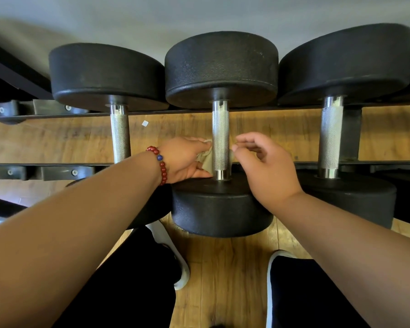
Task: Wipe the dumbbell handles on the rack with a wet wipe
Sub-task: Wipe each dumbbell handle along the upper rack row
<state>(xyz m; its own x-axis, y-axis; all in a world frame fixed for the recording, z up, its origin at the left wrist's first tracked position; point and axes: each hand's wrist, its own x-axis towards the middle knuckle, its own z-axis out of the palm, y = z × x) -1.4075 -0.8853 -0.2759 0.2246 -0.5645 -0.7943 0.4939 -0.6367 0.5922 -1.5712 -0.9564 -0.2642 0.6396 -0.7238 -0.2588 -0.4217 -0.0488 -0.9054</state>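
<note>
Between the 2 hands, the middle handle (pixel 220 129) of 3 dumbbells (pixel 220 67); the left hand (pixel 182 159) grips 1 wipe (pixel 205 162) against it, and the right hand (pixel 268 169) is half-curled, its grip unclear.

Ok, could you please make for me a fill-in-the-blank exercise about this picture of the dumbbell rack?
1. The wipe passes behind the handle of the ___ dumbbell.
2. On the rack, ___ handles are in view.
3. The bracelet has red beads and one ___ bead.
Missing words: middle; three; blue.
</note>
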